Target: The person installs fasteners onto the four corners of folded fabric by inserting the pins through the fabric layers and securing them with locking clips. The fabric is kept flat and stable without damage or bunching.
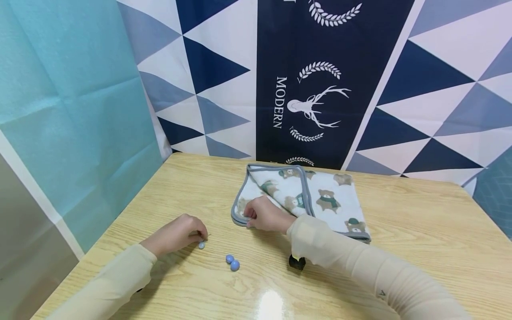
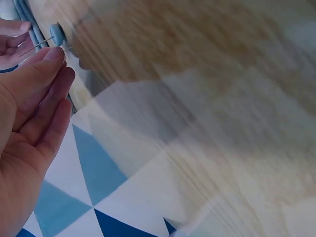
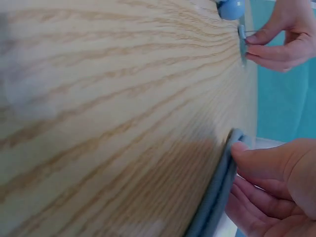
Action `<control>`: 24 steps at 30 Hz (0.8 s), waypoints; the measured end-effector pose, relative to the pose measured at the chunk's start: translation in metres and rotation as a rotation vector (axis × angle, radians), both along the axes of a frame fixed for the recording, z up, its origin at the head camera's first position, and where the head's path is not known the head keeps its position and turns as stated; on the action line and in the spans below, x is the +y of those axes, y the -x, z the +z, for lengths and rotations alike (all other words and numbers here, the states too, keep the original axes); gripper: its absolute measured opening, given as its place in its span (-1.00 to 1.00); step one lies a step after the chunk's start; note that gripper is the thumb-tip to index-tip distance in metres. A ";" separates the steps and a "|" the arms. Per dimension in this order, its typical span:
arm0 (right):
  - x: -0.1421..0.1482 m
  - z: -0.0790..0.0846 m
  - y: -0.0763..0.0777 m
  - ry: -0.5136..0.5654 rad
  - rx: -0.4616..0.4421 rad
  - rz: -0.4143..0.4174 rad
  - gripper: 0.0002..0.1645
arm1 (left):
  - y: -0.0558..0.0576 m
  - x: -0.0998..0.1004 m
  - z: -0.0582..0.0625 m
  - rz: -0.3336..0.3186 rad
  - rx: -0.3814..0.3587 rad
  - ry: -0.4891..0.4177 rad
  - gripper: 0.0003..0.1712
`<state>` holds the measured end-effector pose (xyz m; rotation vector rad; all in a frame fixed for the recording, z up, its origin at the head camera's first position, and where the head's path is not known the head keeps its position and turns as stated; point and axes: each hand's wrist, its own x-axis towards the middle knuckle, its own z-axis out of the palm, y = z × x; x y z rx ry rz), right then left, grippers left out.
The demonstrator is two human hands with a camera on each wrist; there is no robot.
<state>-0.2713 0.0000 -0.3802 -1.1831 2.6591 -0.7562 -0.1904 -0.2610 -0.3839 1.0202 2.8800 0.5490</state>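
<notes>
My left hand [image 1: 181, 234] pinches a pin with a flat, round blue head [image 1: 202, 245], just above the table to the left of the blanket. Seen from the left wrist, the thin metal shaft sticks out past the thumb tip, beside the head [image 2: 57, 35]. A folded white blanket [image 1: 340, 189] with brown bears and grey binding lies toward the back of the table. With thumb on top and fingers underneath, my right hand [image 1: 267, 215] grips its near left corner at the grey edge [image 3: 217, 187].
Two blue rounded pieces [image 1: 234, 265] lie close together on the wood-grain table [image 1: 192, 293], between the forearms. A small black device [image 1: 297, 262] hangs under the right sleeve. Behind the table is a patterned curtain [image 1: 224, 66]; a teal cloth [image 1: 92, 111] borders the left side.
</notes>
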 end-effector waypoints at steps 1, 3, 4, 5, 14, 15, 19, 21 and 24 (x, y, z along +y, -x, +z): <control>0.000 0.000 0.000 0.001 0.008 0.001 -0.83 | 0.000 0.000 0.000 -0.001 0.000 -0.003 -0.85; -0.001 -0.001 -0.001 0.000 0.031 0.006 -0.83 | 0.001 0.001 0.002 -0.003 0.001 -0.013 -0.83; -0.001 0.000 -0.001 -0.002 0.045 0.009 -0.84 | 0.002 0.002 0.003 -0.006 0.005 -0.021 -0.83; -0.002 0.000 -0.001 -0.004 0.061 0.012 -0.85 | 0.002 0.003 0.004 -0.011 0.014 -0.027 -0.83; -0.006 -0.005 0.000 -0.019 0.162 0.043 -0.75 | 0.014 0.014 0.012 -0.015 0.028 -0.074 -0.90; -0.007 -0.005 0.000 -0.025 0.166 0.040 -0.75 | 0.016 0.016 0.014 -0.016 0.028 -0.076 -0.90; -0.008 0.001 0.001 -0.028 0.186 0.011 -0.75 | 0.024 0.025 0.020 -0.027 0.028 -0.097 -0.88; -0.008 0.006 0.002 -0.013 0.193 0.000 -0.78 | 0.028 0.029 0.024 -0.035 0.027 -0.105 -0.88; -0.005 0.015 0.004 0.012 0.159 -0.044 -0.81 | 0.034 0.035 0.028 -0.038 0.013 -0.116 -0.90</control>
